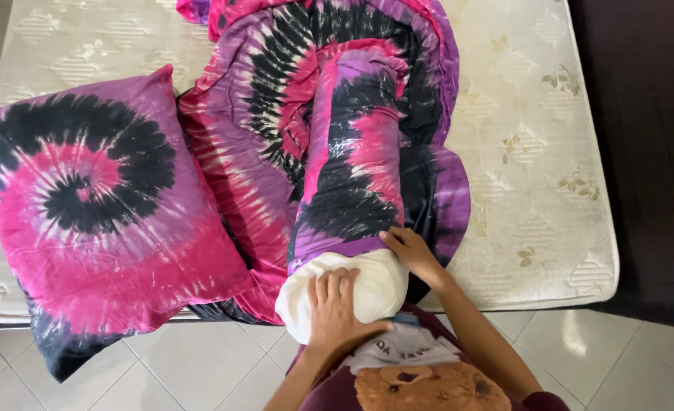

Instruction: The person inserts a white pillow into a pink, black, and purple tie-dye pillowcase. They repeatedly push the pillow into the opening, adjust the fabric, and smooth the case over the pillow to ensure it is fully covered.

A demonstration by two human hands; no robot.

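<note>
1. A long white bolster (367, 285) is seen lying on a bed, its long axis running from the near edge of the mattress (535, 152) away toward the far end, tilted slightly to the right as it recedes.
2. Most of the bolster is enclosed in a tie-dye cover (352, 152) of purple, pink and black; only the near end is left bare and white, and this end points toward the person and overhangs the mattress edge.
3. The left hand (337, 308) is laid flat on the bare white end, fingers spread and pointing away from the body; nothing is gripped by it.
4. The right hand (412, 253) is placed at the hem of the cover on the bolster's right side, fingers curled against the fabric edge; whether the cloth is pinched cannot be told.
5. A matching tie-dye sheet (238, 152) is spread crumpled beneath and around the bolster.
6. A square tie-dye pillow (93, 205) is set to the left of the sheet, touching it, with one corner hanging over the mattress edge above the tiled floor (192, 365).
7. The mattress is shown as cream, quilted and patterned with leaves.
</note>
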